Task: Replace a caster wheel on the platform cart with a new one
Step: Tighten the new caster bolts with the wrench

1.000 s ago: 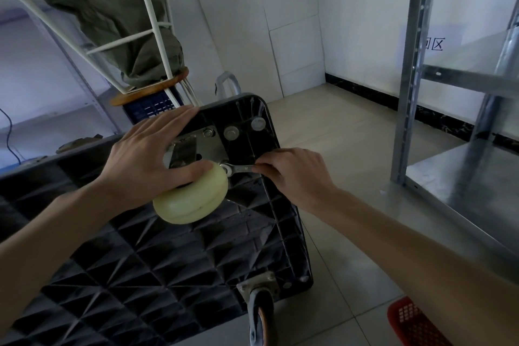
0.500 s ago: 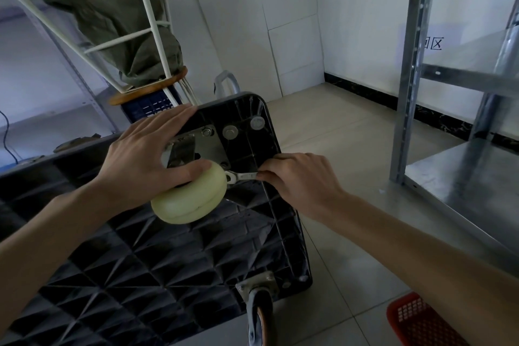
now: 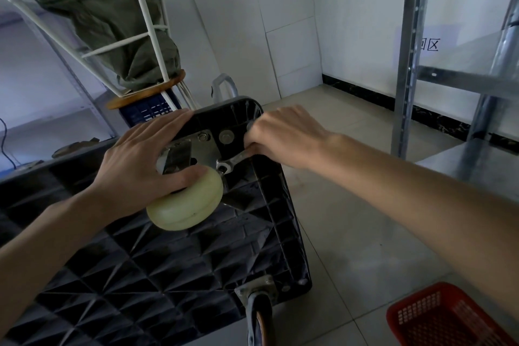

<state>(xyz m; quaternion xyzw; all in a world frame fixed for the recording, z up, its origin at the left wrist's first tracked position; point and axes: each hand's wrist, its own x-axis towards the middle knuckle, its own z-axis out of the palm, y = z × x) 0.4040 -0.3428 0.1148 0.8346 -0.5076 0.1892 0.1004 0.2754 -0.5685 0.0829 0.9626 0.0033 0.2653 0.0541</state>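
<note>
Open tiled floor (image 3: 351, 219) right of the upturned platform cart (image 3: 140, 275), clear up to the metal shelving upright (image 3: 407, 64). Red basket (image 3: 449, 320) blocking the near right corner. Behind the cart, upturned stool (image 3: 146, 36) and blue crate (image 3: 146, 111) crowding the far edge. Second caster (image 3: 259, 314) jutting at the near edge.

I have a single view to work from — the head camera, worn high and tilted forward and down, wide enough that straight edges bow toward the borders. It sits close over the upturned platform cart (image 3: 168, 275), whose ribbed underside fills the frame from centre to 7 o'clock. Both forearms enter from the bottom corners, so the lens is just above and behind them. Toward 12 o'clock it faces a white wall; a metal shelving rack (image 3: 407, 64) stands at 2 o'clock — a red basket (image 3: 449, 317) at 5 o'clock.
</note>
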